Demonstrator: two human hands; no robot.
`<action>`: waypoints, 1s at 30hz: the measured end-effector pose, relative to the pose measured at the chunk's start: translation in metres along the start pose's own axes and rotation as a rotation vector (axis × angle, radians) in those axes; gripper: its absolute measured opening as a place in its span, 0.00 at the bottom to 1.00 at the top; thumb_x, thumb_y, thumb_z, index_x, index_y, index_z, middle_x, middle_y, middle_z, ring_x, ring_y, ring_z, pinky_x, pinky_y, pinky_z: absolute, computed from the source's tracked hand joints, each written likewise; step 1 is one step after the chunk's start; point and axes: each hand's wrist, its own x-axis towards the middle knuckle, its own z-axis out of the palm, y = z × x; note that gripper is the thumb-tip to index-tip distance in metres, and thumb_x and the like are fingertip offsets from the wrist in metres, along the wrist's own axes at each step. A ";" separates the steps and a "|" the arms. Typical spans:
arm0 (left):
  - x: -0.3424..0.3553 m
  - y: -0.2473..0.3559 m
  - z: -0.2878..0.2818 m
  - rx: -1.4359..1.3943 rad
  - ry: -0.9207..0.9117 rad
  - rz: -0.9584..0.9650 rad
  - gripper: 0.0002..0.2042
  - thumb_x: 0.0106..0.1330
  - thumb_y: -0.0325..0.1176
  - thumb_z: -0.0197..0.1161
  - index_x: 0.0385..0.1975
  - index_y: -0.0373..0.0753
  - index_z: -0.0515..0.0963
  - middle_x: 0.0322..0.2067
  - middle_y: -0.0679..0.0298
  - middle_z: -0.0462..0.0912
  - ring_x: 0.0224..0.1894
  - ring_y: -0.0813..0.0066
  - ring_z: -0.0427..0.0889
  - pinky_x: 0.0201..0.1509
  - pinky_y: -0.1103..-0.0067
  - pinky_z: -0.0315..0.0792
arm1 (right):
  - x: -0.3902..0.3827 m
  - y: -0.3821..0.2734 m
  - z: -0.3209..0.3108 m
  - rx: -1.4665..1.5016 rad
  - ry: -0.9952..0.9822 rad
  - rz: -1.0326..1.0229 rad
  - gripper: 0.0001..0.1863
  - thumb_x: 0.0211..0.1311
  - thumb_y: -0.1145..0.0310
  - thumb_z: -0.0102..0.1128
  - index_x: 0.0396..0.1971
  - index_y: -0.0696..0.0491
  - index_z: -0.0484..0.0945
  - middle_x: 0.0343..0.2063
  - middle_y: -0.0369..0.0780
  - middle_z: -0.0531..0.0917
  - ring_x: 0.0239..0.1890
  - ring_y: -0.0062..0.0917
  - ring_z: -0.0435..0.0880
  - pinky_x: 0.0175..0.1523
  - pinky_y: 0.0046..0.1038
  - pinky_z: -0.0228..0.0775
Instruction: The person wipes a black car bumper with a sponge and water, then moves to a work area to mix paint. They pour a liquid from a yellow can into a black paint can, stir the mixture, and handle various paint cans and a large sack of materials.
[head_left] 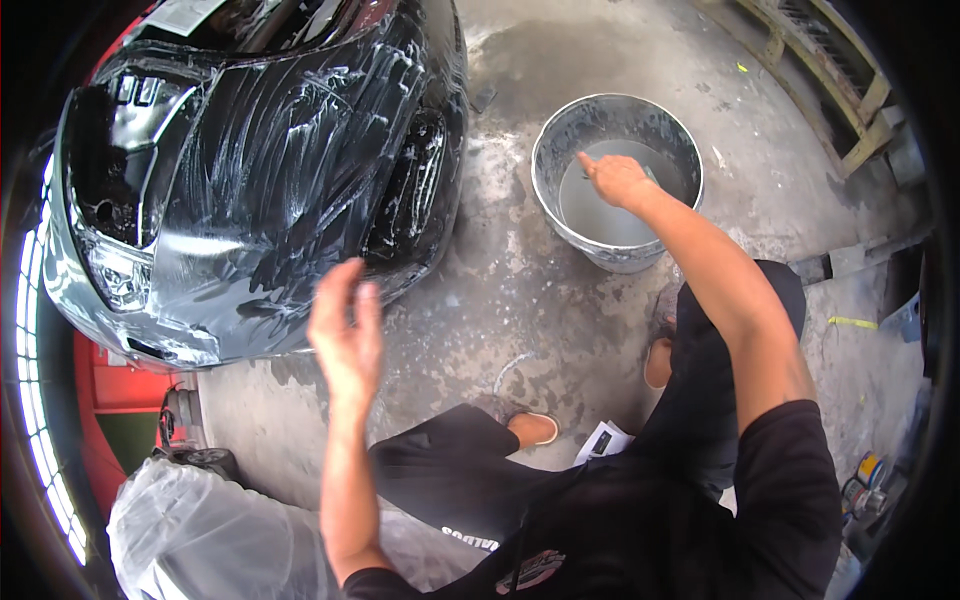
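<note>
My right hand (618, 182) is over a round dark bucket (612, 257) of murky grey water (605, 215). Its index finger points out to the left and the other fingers are curled. A small greyish-green edge shows beside that hand, but what it belongs to is too hidden to name. My left hand (345, 325) is raised with fingers apart and nothing seen in it, in front of a black car bumper (290, 150). Whitish, wet streaks cover much of the bumper's surface. Whether the left hand touches it I cannot tell.
Wet, stained concrete floor (500, 330) lies between bumper and bucket. A wooden pallet (850, 110) leans in at the far right. Translucent plastic sheeting (210, 520) covers something at the near left. Papers (604, 441) lie by my feet, and several cans (865, 485) stand at the right.
</note>
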 end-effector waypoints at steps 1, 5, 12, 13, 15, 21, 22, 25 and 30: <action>0.013 0.001 -0.020 0.100 0.062 0.085 0.15 0.74 0.26 0.62 0.58 0.34 0.81 0.53 0.52 0.84 0.53 0.57 0.84 0.61 0.67 0.77 | 0.005 0.015 0.013 -0.007 -0.118 0.057 0.22 0.77 0.62 0.50 0.66 0.47 0.76 0.45 0.46 0.88 0.49 0.43 0.89 0.49 0.46 0.83; 0.064 -0.011 -0.085 0.466 0.141 0.380 0.19 0.69 0.22 0.63 0.60 0.36 0.80 0.61 0.51 0.78 0.63 0.53 0.77 0.69 0.63 0.70 | 0.004 0.005 0.042 -0.086 -0.496 0.207 0.24 0.73 0.65 0.48 0.65 0.52 0.77 0.57 0.49 0.84 0.59 0.47 0.84 0.61 0.45 0.77; 0.154 -0.046 -0.130 0.776 0.059 0.608 0.25 0.75 0.31 0.60 0.71 0.41 0.71 0.72 0.51 0.67 0.78 0.50 0.61 0.80 0.59 0.55 | 0.050 0.030 0.079 0.632 0.296 0.205 0.25 0.69 0.59 0.54 0.60 0.56 0.81 0.51 0.57 0.85 0.55 0.50 0.85 0.60 0.45 0.77; 0.161 -0.051 -0.124 0.808 0.043 0.647 0.25 0.75 0.34 0.60 0.71 0.42 0.70 0.73 0.52 0.67 0.78 0.51 0.60 0.80 0.57 0.52 | 0.058 0.019 0.071 0.704 0.654 0.256 0.25 0.69 0.59 0.54 0.59 0.57 0.81 0.49 0.57 0.86 0.52 0.50 0.87 0.58 0.43 0.78; 0.155 -0.065 -0.133 0.995 -0.029 0.667 0.25 0.76 0.37 0.59 0.72 0.44 0.70 0.73 0.54 0.67 0.79 0.52 0.59 0.81 0.54 0.46 | 0.051 -0.071 -0.027 1.188 0.513 0.271 0.24 0.69 0.62 0.55 0.60 0.57 0.81 0.43 0.56 0.88 0.47 0.44 0.89 0.55 0.40 0.78; 0.166 -0.075 -0.098 0.997 0.041 0.748 0.23 0.77 0.42 0.54 0.70 0.44 0.73 0.72 0.57 0.70 0.78 0.54 0.62 0.80 0.54 0.45 | 0.100 -0.169 -0.016 1.293 0.626 0.208 0.26 0.77 0.68 0.51 0.71 0.60 0.68 0.39 0.53 0.88 0.39 0.38 0.89 0.54 0.37 0.80; 0.170 -0.062 -0.106 1.048 0.019 0.755 0.23 0.78 0.42 0.53 0.70 0.44 0.74 0.72 0.57 0.71 0.78 0.53 0.62 0.80 0.54 0.46 | 0.122 -0.190 -0.001 1.423 0.662 0.289 0.27 0.79 0.63 0.49 0.71 0.61 0.67 0.53 0.59 0.84 0.58 0.45 0.85 0.67 0.37 0.73; 0.175 -0.061 -0.100 1.073 0.011 0.776 0.23 0.79 0.44 0.50 0.68 0.41 0.75 0.70 0.53 0.72 0.76 0.50 0.65 0.79 0.54 0.48 | 0.146 -0.254 0.038 1.583 0.692 0.375 0.34 0.82 0.55 0.43 0.77 0.62 0.52 0.75 0.57 0.59 0.78 0.48 0.58 0.80 0.36 0.52; 0.162 -0.070 -0.110 1.171 -0.023 0.708 0.25 0.80 0.46 0.47 0.67 0.36 0.75 0.68 0.48 0.74 0.74 0.45 0.67 0.78 0.52 0.50 | 0.044 -0.353 0.072 1.687 0.504 0.195 0.40 0.83 0.51 0.39 0.81 0.55 0.34 0.82 0.47 0.35 0.83 0.41 0.38 0.84 0.39 0.37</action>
